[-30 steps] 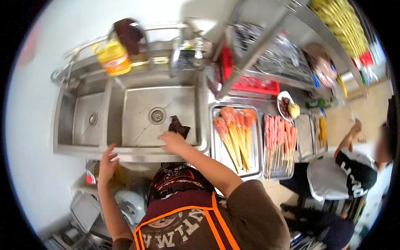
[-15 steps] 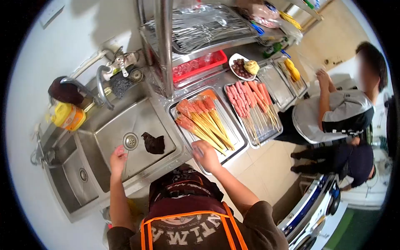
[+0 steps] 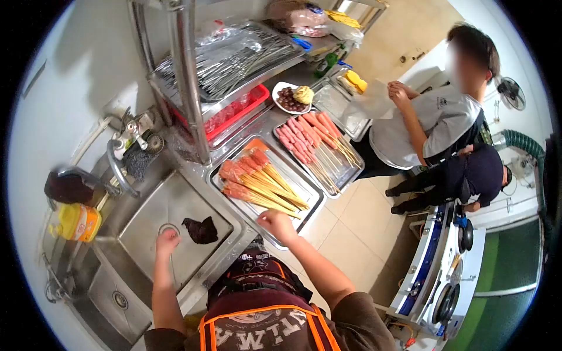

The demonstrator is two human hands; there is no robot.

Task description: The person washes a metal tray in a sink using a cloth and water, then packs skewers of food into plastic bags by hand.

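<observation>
My left hand is over the sink basin, its fingers closed near the drain. Whatever it may hold is too small or hidden to make out. A crumpled dark cloth-like piece lies in the basin to its right. My right hand is at the near edge of a metal tray, fingers curled in; I cannot make out anything in them. On that tray lie several reddish meat skewers with their bamboo sticks pointing toward me, the stick ends close to my right hand.
Beyond is a second tray of sausage skewers, then a plate of dark round pieces. A metal rack rises behind the sink; a yellow jug stands left. One person holds a clear sheet; another person bends by the stove.
The view has swung, so the counter appears further left. My right hand's fingers, blurred before, are now curled near the tray edge. The person in grey now holds a clear sheet lower.
</observation>
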